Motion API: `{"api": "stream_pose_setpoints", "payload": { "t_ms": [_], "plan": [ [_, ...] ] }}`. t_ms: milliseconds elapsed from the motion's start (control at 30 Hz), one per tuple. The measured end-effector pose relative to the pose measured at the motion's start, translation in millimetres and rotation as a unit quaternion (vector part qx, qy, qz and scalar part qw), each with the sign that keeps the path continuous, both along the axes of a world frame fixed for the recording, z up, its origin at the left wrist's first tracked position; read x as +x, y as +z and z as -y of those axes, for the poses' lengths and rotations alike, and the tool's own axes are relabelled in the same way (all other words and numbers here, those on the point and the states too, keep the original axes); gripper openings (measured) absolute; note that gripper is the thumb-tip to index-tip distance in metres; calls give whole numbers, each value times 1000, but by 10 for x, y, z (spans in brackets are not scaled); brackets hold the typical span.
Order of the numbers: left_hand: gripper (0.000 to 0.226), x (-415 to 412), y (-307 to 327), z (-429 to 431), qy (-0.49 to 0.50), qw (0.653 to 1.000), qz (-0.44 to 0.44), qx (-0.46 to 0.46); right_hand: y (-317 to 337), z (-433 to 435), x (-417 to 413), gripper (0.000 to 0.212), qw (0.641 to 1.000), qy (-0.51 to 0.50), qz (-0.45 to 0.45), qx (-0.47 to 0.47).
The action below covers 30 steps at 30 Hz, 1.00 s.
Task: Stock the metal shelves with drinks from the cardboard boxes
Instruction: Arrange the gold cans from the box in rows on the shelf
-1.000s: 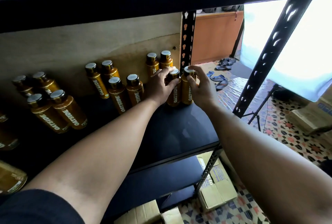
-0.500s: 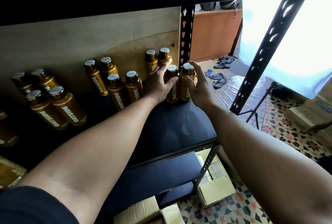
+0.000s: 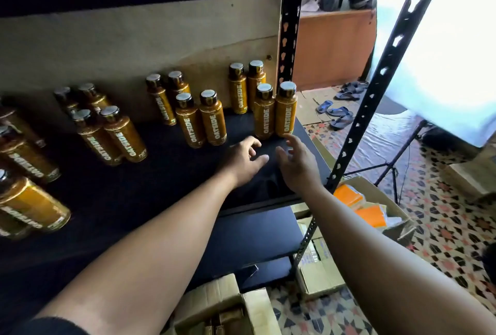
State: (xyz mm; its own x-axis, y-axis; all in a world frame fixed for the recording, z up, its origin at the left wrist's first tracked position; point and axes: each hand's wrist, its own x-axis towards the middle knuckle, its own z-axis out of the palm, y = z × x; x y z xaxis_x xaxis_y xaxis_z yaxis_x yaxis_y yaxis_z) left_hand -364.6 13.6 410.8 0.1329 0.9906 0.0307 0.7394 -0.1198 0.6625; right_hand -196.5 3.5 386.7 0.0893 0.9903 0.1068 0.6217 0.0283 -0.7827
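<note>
A pair of amber-gold cylindrical bottles with dark round caps (image 3: 264, 114) is seen standing upright, side by side and touching, just beyond the fingertips of both hands, at the right end of the matt black metal shelf (image 3: 161, 179). Nothing is held: the left hand (image 3: 243, 158) is loosely curled, the right hand (image 3: 296, 165) spread, both apart from the pair. Glossy matching bottles (image 3: 201, 119) are ranked left of the left hand. An open brown cardboard box (image 3: 214, 298), probably the next source, lies low beneath the left forearm.
</note>
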Motion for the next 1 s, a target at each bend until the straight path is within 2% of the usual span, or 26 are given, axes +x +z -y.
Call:
{"api": "stream_pose_setpoints", "payload": {
  "t_ms": [67,133,233,300,367,467,500,567,600,633,700,767,900,1000],
  "plan": [
    [39,-102,-59,180,-47,998,-40,-32,-127,192,36,35,992,81,94,13],
    [38,-234,-167,389,-69,996,-58,3,-284,439,87,43,974,140,175,43],
    [38,-439,-406,785,-69,994,-56,71,-438,861,120,58,964,130,223,70],
    [46,-519,-597,1049,-76,983,-100,136,-488,1122,52,60,966,115,222,59],
    [46,-557,-728,1285,-97,969,-119,194,-497,1346,-79,61,979,91,179,31],
    [35,-676,-898,1597,-131,967,-57,212,-533,1670,-344,51,989,59,128,-45],
    [32,-753,-956,1695,-145,973,-16,181,-590,1781,-441,49,986,60,128,-84],
    [34,-987,-1072,1860,-173,984,40,7,-762,2012,-641,46,975,68,127,-169],
    [40,-1134,-1139,1906,-191,976,20,-106,-870,2125,-743,45,967,74,123,-209],
    [48,-1297,-1215,1945,-208,957,-34,-199,-981,2233,-844,44,957,88,123,-247],
    [62,-1631,-1409,2037,-218,914,-150,-308,-1213,2418,-1034,46,931,134,132,-314],
    [68,-1875,-1674,2191,-195,899,-194,-342,-1489,2577,-1185,46,907,174,140,-357],
    [62,-2138,-2372,2676,-87,918,-111,-371,-2112,2809,-1343,40,900,184,126,-376],
    [62,-2211,-3013,3108,-60,884,-103,-452,-2784,2979,-1366,47,883,195,97,-415]
  ]
}}
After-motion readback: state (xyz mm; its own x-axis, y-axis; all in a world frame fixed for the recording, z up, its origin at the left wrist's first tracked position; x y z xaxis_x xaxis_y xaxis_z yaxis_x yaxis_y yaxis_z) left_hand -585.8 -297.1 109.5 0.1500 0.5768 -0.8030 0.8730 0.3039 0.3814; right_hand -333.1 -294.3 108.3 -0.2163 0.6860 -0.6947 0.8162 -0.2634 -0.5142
